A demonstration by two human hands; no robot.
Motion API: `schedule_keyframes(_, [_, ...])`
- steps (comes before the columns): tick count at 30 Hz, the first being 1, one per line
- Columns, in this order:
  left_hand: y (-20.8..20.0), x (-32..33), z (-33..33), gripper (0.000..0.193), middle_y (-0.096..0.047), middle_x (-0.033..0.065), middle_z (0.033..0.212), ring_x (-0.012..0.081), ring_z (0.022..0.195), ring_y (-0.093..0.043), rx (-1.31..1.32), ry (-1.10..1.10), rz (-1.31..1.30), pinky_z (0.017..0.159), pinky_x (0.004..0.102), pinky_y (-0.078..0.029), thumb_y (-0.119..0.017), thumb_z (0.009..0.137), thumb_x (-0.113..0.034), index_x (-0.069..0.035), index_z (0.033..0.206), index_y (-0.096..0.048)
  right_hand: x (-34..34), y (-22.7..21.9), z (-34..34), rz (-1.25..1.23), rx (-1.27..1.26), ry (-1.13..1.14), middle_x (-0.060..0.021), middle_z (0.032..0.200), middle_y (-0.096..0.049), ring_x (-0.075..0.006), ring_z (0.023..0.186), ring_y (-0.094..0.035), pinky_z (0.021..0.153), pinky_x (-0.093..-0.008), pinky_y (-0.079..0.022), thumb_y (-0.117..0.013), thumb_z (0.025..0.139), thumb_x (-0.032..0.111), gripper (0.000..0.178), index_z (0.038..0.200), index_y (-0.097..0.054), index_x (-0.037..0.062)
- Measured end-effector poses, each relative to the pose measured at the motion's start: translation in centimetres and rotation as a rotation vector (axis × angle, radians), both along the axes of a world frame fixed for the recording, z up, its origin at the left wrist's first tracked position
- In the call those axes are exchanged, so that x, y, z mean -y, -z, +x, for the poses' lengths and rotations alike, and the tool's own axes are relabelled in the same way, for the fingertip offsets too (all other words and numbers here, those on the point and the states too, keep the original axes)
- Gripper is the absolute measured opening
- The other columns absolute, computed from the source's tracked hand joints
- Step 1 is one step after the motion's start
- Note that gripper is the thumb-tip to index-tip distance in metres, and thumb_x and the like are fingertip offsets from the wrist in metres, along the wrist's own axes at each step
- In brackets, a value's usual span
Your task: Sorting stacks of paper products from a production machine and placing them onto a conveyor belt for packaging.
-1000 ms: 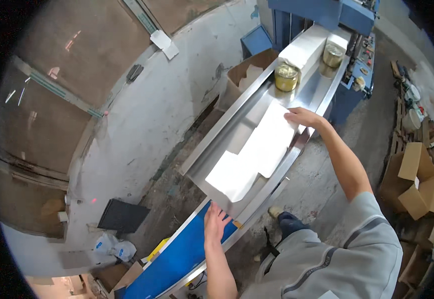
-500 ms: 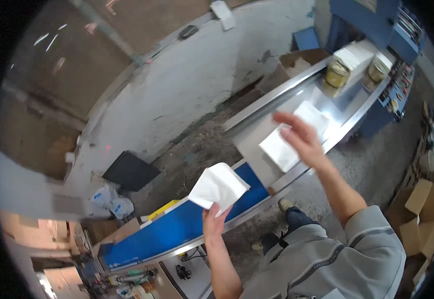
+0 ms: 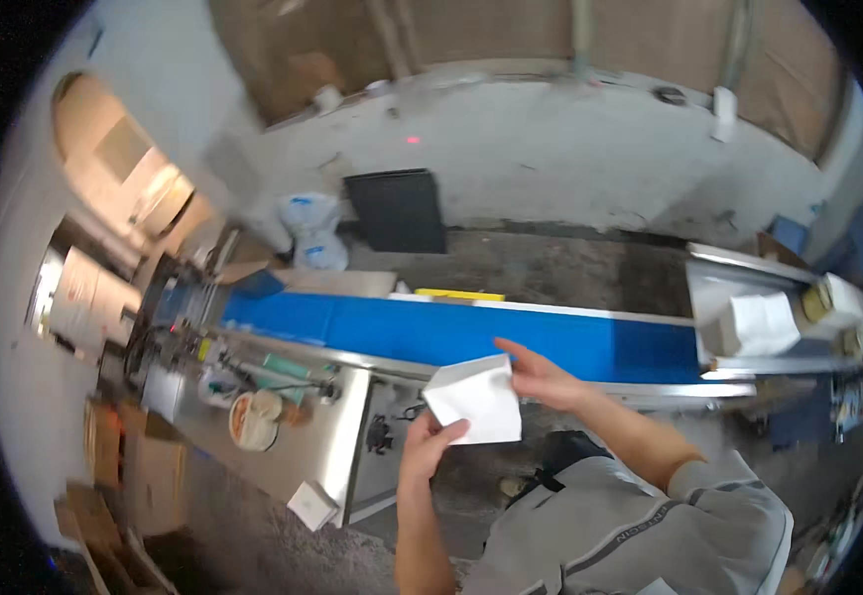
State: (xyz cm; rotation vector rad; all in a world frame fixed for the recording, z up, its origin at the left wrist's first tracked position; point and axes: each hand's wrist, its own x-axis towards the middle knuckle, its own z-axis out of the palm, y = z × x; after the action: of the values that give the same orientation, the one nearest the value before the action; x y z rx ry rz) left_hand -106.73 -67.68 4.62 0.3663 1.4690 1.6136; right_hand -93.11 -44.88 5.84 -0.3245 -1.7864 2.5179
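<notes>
My left hand [image 3: 424, 448] is closed on the lower left corner of a white square stack of paper napkins [image 3: 479, 405], thumb on top. The stack is tilted in front of my body, at the near side of the blue conveyor belt [image 3: 422, 330]. At its right edge is my right hand [image 3: 549, 379], fingers stretched out and apart; I cannot tell whether they touch the paper. More white stacks [image 3: 757, 325] lie on the metal tray [image 3: 721, 280] at the right end of the belt.
A metal table [image 3: 305, 448] at the near left carries a round tub [image 3: 255, 420] and tools. A small white block [image 3: 312, 506] sits at its corner. Cardboard boxes [image 3: 159, 476] stand at the far left. Beyond the belt are a dark panel [image 3: 398, 210] and plastic bags [image 3: 312, 233].
My view has swung left toward the belt. My right hand has left the stacks on the tray and come beside the napkins in my left hand.
</notes>
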Motion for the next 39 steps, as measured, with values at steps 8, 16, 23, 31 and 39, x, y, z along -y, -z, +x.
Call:
schedule_keyframes(8, [2.1, 11.9, -10.4, 0.053, -0.065, 0.0136, 0.111, 0.0165, 0.097, -0.064, 0.022, -0.404, -0.096, 0.078, 0.0283, -0.052, -0.07, 0.088, -0.015, 0.006, 0.132, -0.048, 9.6, 0.7, -19.1, 0.105, 0.149, -0.091, -0.014, 0.12, -0.062, -0.0226, 0.11, -0.059, 0.096, -0.036, -0.047, -0.084, 0.072, 0.015, 0.086, 0.144, -0.036, 0.0027])
schedule_keyframes(16, [15.0, 27.1, -12.4, 0.042, -0.067, 0.0133, 0.108, 0.0223, 0.095, -0.066, 0.091, -0.837, -0.431, 0.078, 0.0319, -0.054, -0.063, 0.094, -0.02, 0.004, 0.127, -0.052, 12.8, 9.6, -57.1, -0.186, 0.065, 0.105, -0.0094, 0.113, -0.064, -0.0229, 0.098, -0.065, 0.081, -0.0415, -0.056, -0.08, 0.074, 0.017, 0.063, 0.128, -0.048, 0.0047])
schedule_keyframes(23, [15.7, 27.3, -7.3, 0.049, -0.067, 0.0073, 0.092, 0.0156, 0.08, -0.061, 0.356, -0.8, -0.719, 0.069, 0.0306, -0.05, -0.063, 0.093, -0.036, -0.004, 0.129, -0.052, 23.2, 14.8, -88.8, -0.239, 0.075, 0.207, -0.0104, 0.106, -0.065, -0.0231, 0.087, -0.067, 0.065, -0.0387, -0.057, -0.081, 0.073, 0.02, 0.062, 0.124, -0.051, 0.0028])
schedule_keyframes(31, [17.6, 24.9, -2.1, 0.045, -0.067, 0.0096, 0.097, 0.0182, 0.083, -0.067, 0.805, -1.037, -0.579, 0.065, 0.031, -0.054, -0.063, 0.094, -0.026, -0.004, 0.131, -0.05, 30.9, 23.6, -101.6, -0.257, 0.118, 0.222, -0.0188, 0.115, -0.062, -0.0282, 0.1, -0.064, 0.083, -0.0413, -0.053, -0.088, 0.063, 0.026, 0.083, 0.128, -0.048, -0.0057])
schedule_keyframes(39, [17.0, 24.4, -1.9, 0.043, -0.067, 0.0098, 0.104, 0.0189, 0.09, -0.066, 0.818, -1.052, -0.614, 0.073, 0.0325, -0.055, -0.059, 0.097, -0.025, -0.006, 0.134, -0.047, 32.3, 28.7, -102.0, 0.177, 0.236, 0.32, -0.016, 0.116, -0.064, -0.0254, 0.097, -0.062, 0.08, -0.0385, -0.05, -0.074, 0.077, 0.03, 0.055, 0.118, -0.059, -0.0043])
